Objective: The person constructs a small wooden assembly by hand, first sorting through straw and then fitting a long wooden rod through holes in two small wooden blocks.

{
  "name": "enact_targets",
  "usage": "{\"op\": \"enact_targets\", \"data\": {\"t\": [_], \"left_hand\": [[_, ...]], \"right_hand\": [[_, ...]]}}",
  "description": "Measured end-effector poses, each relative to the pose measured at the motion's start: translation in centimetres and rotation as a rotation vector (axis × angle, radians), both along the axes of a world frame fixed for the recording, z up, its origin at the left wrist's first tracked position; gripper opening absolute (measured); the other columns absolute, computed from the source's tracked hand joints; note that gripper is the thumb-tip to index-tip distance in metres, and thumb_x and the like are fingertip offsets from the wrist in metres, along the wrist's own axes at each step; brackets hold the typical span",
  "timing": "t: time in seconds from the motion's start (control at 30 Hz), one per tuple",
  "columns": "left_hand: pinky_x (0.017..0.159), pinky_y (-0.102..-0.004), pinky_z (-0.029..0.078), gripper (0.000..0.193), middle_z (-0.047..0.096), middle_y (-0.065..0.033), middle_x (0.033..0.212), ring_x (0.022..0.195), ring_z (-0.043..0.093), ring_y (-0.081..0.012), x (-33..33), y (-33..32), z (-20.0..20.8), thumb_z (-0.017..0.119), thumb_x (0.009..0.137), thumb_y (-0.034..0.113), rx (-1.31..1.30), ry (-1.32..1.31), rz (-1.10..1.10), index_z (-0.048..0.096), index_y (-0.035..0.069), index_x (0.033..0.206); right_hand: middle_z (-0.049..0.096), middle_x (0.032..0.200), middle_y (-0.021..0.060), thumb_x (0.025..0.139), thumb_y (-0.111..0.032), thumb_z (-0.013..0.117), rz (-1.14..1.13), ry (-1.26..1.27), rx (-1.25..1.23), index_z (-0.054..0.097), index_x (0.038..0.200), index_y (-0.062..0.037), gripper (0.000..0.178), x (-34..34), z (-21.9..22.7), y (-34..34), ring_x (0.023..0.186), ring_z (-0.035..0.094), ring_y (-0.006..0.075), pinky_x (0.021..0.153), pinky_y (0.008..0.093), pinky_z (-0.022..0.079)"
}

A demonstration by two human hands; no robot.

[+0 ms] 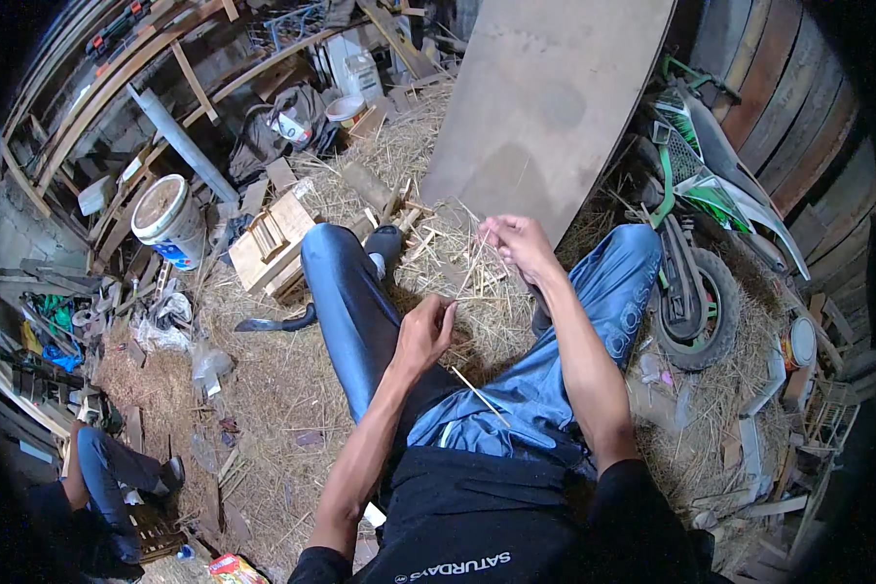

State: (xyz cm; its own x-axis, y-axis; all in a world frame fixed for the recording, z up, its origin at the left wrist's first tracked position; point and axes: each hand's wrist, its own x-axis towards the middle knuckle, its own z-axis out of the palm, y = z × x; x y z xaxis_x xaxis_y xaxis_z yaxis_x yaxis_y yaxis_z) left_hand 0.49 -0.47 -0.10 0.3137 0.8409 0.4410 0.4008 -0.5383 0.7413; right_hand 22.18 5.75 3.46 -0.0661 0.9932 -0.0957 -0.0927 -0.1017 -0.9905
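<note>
1. The right hand has its fingertips pinched shut on a thin strip. A pinch suits something so skinny.
2. The left hand, lower down, is curled closed. It seems to pinch the low end, maybe to steady it; the straw behind makes this hard to see. So the strip is between the two hands.
3. A loose strip lies on the lap, just below the hands, perhaps to be easy to reach.
4. The bent legs are spread, which gives the hands room.
5. Left of the left hand, what looks like a big knife lies flat on the straw.
6. Farther that way is a wooden block, then a white bucket.
7. Past the right hand, a big board slopes up and a dirt bike stands.
</note>
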Motion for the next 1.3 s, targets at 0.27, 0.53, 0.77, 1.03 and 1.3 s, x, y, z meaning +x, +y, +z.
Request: {"op": "enact_targets", "data": {"t": [0.27,0.53,0.77,1.03,1.3], "left_hand": [[0.052,-0.0348,0.042,0.010,0.055,-0.0165,0.067,0.054,0.053,-0.0259,-0.1,0.0,0.4,0.061,0.085,0.008,-0.006,-0.010,-0.021,0.057,-0.001,0.086],[0.052,-0.0377,0.042,0.011,0.054,-0.0166,0.068,0.055,0.054,-0.0296,-0.1,-0.1,0.4,0.061,0.085,0.009,0.050,0.017,-0.010,0.056,0.000,0.085],[0.049,-0.0299,0.042,0.010,0.056,-0.0134,0.069,0.053,0.052,-0.0192,-0.3,0.2,-0.7,0.062,0.085,0.007,0.083,0.046,-0.004,0.057,-0.001,0.088],[0.054,-0.0376,0.045,0.011,0.056,-0.0175,0.071,0.059,0.057,-0.0314,-0.3,0.0,-0.1,0.060,0.085,0.008,0.056,0.041,-0.006,0.053,0.000,0.085],[0.052,-0.0339,0.043,0.011,0.055,-0.0156,0.069,0.055,0.054,-0.0253,0.0,0.0,0.0,0.061,0.085,0.008,0.020,0.043,-0.013,0.054,-0.001,0.084]], "right_hand": [[0.052,0.063,-0.0023,0.092,-0.025,0.057,-0.054,0.012,0.018,0.064,0.087,0.0009,0.028,0.2,0.0,0.4,0.044,0.036,0.0022,0.038,0.0181,0.025],[0.055,0.064,-0.0018,0.090,-0.023,0.059,0.018,-0.066,-0.051,0.067,0.090,-0.0032,0.021,0.2,0.3,0.2,0.045,0.039,0.0031,0.039,0.0190,0.028],[0.054,0.060,-0.0022,0.089,-0.021,0.060,0.059,-0.138,-0.027,0.066,0.082,-0.0002,0.023,-0.7,-0.6,-0.4,0.045,0.039,0.0029,0.039,0.0191,0.029],[0.052,0.061,-0.0029,0.092,-0.023,0.057,0.150,-0.137,-0.104,0.064,0.089,0.0004,0.024,-1.0,-0.2,-1.1,0.045,0.036,0.0015,0.038,0.0174,0.025],[0.055,0.063,-0.0012,0.092,-0.021,0.057,0.022,-0.111,-0.057,0.064,0.088,0.0036,0.026,0.4,-0.6,0.5,0.044,0.036,0.0027,0.038,0.0184,0.026]]}}
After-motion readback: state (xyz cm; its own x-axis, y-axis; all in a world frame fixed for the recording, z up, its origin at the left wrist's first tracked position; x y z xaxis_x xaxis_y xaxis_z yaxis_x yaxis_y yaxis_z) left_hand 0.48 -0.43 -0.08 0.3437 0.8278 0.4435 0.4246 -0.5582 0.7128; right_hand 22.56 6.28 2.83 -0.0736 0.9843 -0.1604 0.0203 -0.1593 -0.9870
